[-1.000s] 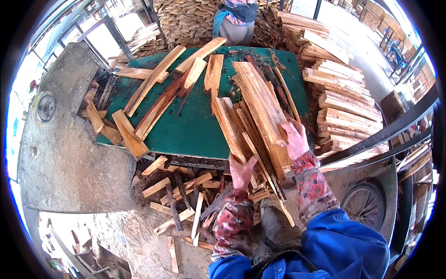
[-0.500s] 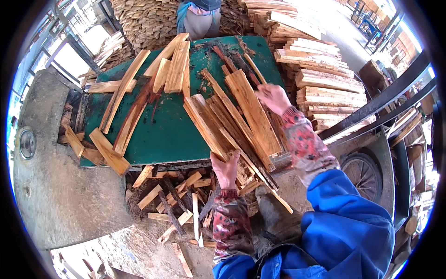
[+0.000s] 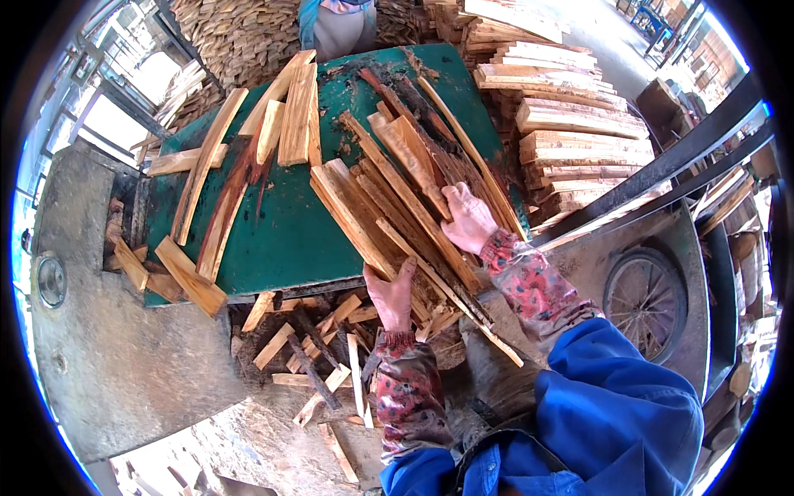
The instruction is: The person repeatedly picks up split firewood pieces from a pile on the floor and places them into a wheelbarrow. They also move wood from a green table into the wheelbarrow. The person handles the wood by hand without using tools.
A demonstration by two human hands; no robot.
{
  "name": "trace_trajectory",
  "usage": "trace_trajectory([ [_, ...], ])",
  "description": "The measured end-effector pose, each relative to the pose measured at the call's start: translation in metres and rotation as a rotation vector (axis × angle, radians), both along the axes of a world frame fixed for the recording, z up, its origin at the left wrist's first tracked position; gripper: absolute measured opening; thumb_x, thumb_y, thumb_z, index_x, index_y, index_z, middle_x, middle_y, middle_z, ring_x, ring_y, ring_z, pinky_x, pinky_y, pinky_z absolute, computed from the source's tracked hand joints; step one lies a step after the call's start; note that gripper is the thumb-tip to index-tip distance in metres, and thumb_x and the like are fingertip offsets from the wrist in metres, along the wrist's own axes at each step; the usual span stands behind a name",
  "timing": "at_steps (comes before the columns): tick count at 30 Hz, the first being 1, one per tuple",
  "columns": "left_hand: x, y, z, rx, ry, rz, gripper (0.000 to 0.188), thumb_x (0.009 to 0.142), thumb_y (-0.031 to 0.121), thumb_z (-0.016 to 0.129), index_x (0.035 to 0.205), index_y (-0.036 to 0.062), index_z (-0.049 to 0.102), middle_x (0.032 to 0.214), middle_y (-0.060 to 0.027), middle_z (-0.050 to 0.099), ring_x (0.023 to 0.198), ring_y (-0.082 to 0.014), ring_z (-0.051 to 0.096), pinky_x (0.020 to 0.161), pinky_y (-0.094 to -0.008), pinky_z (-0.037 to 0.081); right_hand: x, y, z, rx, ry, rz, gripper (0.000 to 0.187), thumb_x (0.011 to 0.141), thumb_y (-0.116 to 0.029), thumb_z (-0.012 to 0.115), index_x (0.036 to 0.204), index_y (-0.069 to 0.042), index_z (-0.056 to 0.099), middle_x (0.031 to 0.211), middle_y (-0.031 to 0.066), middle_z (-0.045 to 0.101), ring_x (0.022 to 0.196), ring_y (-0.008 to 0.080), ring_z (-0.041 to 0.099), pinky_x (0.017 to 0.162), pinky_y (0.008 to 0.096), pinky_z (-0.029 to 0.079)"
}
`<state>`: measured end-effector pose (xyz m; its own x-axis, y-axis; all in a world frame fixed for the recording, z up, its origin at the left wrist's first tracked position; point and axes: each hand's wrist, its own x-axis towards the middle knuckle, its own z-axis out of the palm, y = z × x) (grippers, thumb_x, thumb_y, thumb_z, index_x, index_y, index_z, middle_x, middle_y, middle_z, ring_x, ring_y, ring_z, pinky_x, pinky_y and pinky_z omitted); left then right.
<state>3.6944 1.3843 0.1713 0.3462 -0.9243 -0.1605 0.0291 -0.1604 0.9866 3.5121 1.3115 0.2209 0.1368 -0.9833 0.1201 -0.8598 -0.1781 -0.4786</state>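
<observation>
My left hand [image 3: 391, 298] grips the near end of a bundle of long, rough wooden planks [image 3: 351, 215], thumb on top. The bundle slants across the front edge of a green tabletop [image 3: 281, 236]. Further right and a little beyond, my right hand [image 3: 470, 219] has its fingers closed at the near end of a shorter-looking plank [image 3: 407, 157], which lies over the bundle's right side. Beside that hand are dark, bark-edged strips [image 3: 463, 157] and a long thin light strip [image 3: 480, 153]. Thin slats [image 3: 463, 302] stick out past the table's front edge, near my left hand.
Loose planks [image 3: 211, 161] lie on the table's left half. Tall plank stacks [image 3: 579, 124] stand at the right, near a metal rail [image 3: 662, 182] and a spoked wheel [image 3: 647, 302]. Offcuts [image 3: 331, 364] litter the ground below. Another person [image 3: 339, 29] is at the far side.
My right hand has moved nearer and left, onto a plank's near end. The broad plank that lay flat there no longer shows its wide face. My left hand keeps its grip.
</observation>
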Motion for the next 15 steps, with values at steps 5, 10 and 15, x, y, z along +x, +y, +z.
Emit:
trace_trajectory([
  [5, 0.000, 0.001, 0.014, 0.031, 0.100, -0.031, 0.080, 0.072, 0.019, 0.083, 0.131, -0.0098, 0.037, 0.121, -0.0211, 0.055, 0.107, -0.0261, 0.055, 0.097, -0.0350, 0.043, 0.004, 0.011, -0.007, -0.149, -0.031, 0.187, 0.062, 0.074, -0.002, 0.062, 0.131, 0.006, 0.037, 0.119, 0.0228, 0.042, 0.109, 0.0391, 0.047, 0.092, 0.0429, 0.043],
  [10, -0.002, -0.001, 0.005, 0.027, 0.097, -0.025, 0.076, 0.075, 0.007, 0.078, 0.135, -0.0079, 0.034, 0.123, -0.0167, 0.054, 0.110, -0.0238, 0.053, 0.097, -0.0329, 0.043, -0.009, 0.035, -0.002, -0.090, -0.025, 0.218, 0.065, 0.077, -0.001, 0.059, 0.136, 0.006, 0.033, 0.133, 0.0230, 0.039, 0.122, 0.0388, 0.042, 0.102, 0.0425, 0.038],
  [15, -0.006, -0.001, 0.006, 0.151, 0.024, 0.054, 0.086, 0.073, 0.011, 0.081, 0.137, -0.0119, 0.030, 0.127, -0.0202, 0.052, 0.113, -0.0256, 0.051, 0.103, -0.0349, 0.038, -0.022, 0.070, -0.010, -0.185, -0.221, 0.186, 0.061, 0.070, 0.001, 0.060, 0.128, 0.009, 0.042, 0.128, 0.0243, 0.044, 0.120, 0.0395, 0.045, 0.101, 0.0418, 0.039],
])
